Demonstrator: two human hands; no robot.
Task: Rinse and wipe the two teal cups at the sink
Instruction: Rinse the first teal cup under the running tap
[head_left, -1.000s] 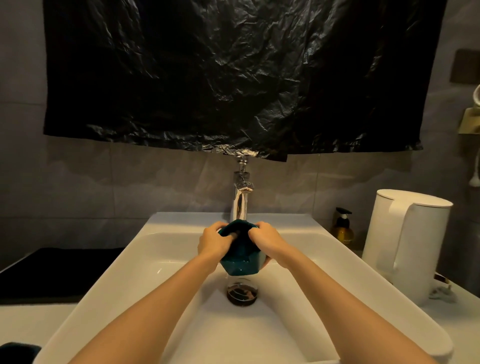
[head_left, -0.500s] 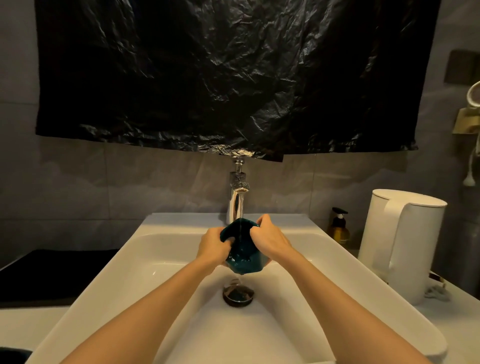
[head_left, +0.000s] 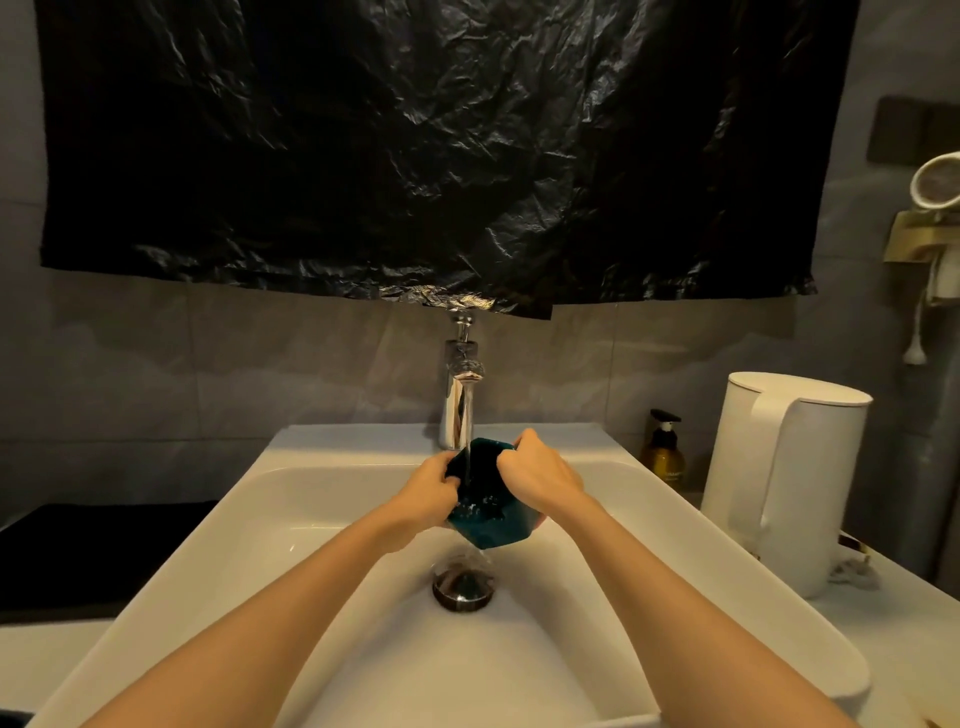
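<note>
The head view shows one teal cup held over the sink by two bare hands; a second cup is not in sight. The left hand has its grip closed on the cup's left rim, fingers curled over the edge. The right hand has its grip clamped on the right side of the cup, thumb at the far rim and fingers wrapped underneath. The cup sits between the two grips, tilted with its mouth toward the camera and upward.

One chrome faucet stands just beyond the grips, and a single stream of water falls from it into the cup between them. Inside the cup, water splashes at the bottom, and some spills from the cup's lower edge toward the one drain directly below the grips. The white basin holds nothing else that can be made out besides running water.

To the right of the right grip, on the tabletop, stand one amber pump bottle and, further right, one white kettle with its lid shut; its contents are hidden. Left of the left grip lies one dark mat on the tabletop. Above the faucet, one sheet of crinkled black plastic covers the wall.
</note>
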